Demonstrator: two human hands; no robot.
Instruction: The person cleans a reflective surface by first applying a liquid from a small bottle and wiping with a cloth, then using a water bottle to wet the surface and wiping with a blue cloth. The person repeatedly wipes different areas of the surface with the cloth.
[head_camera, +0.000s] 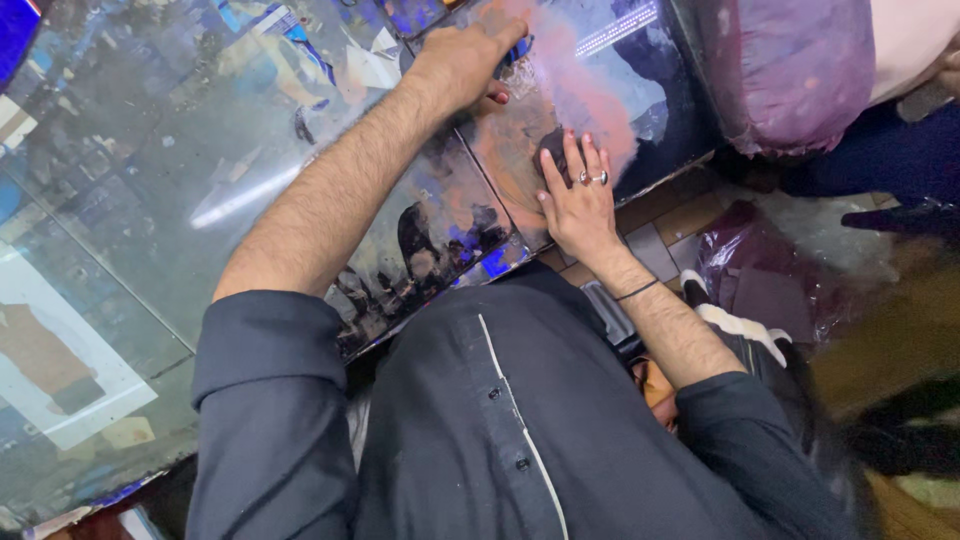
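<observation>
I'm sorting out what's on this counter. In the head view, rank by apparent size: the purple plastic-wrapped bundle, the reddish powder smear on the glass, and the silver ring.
1. Reddish powder smear on the glass and purple plastic-wrapped bundle: alike, and the bundle is cut off by the frame, so unranked.
2. Silver ring on the right hand: clearly smallest.

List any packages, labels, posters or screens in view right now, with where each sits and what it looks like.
Plastic-wrapped bundle: top right on the counter edge, bulky, purple-maroon.
Second wrapped package: on the floor at right, dark maroon, glossy plastic.
Printed sheet: under the glass counter at left, pale rectangle with a brown figure.
Torn printed papers: under the glass at top, blue and white.
No screen clearly identifiable.
</observation>
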